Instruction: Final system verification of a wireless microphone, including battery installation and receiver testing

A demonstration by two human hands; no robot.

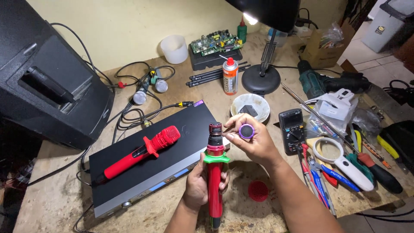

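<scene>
The left hand (202, 183) grips the stiff, likely light red microphone (214, 181) mid-body, while right fingertips (235, 129) pinch its small, probably fragile round capsule (246, 130).

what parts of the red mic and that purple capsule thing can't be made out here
Head view only:
- Red microphone: the left hand wraps its body, hiding the near side; its bottom end runs to the lower frame edge.
- Purple-ringed round part: the right hand pinches it; its back is hidden by the fingers.
- Open microphone head: inner detail too small to tell.
- Red grille on the bench: in shadow, and its underside is hidden.
</scene>
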